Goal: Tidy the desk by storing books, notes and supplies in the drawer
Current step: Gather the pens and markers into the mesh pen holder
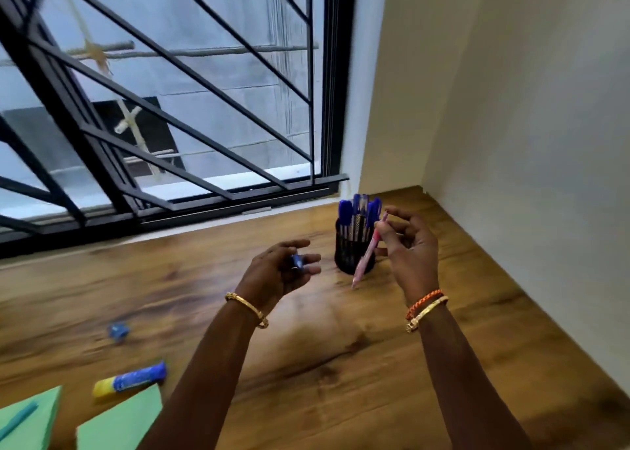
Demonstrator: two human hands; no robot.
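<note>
Head view: a pink pen (370,249), slanted tip-down, is pinched in the right hand (410,245) just right of the mesh pen holder (354,245), while a small blue item (297,261) is loosely cupped in the left hand (279,272).

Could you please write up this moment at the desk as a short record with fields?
surface: wooden desk below a barred window
right hand: holds a pink pen, tip pointing down
left hand: closed around a small blue item, too blurred to identify
pen holder: black mesh cup, upright, holding blue-capped pens
loose supplies: glue stick lying flat; small blue object beyond it
papers: green sheets at the near left edge
drawer: not in view
</note>
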